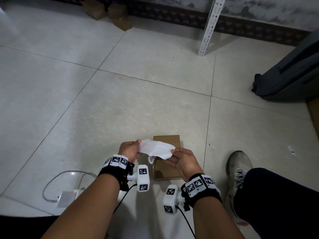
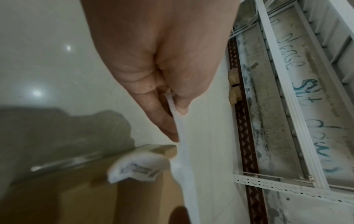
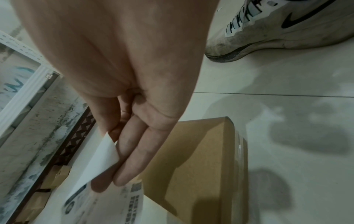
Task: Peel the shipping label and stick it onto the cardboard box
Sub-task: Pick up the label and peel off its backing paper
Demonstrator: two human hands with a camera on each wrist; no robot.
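A white shipping label (image 1: 156, 149) is stretched in the air between both hands, just above a brown cardboard box (image 1: 168, 170) that lies on the tiled floor. My left hand (image 1: 132, 149) pinches the label's left end between thumb and fingers; in the left wrist view the label (image 2: 182, 151) hangs edge-on from that pinch, with a curled printed corner near the box (image 2: 91, 201). My right hand (image 1: 181, 158) pinches the label's right end. In the right wrist view the label (image 3: 99, 163) is held by a corner, print showing lower down, over the box (image 3: 201, 159).
A white charger with a cable (image 1: 66, 198) lies on the floor at the left. My shoe (image 1: 239, 171) stands right of the box. A white slotted shelf post (image 1: 210, 26) and several brown boxes (image 1: 110, 12) are by the far wall. A dark grey bin (image 1: 293, 73) sits at the right.
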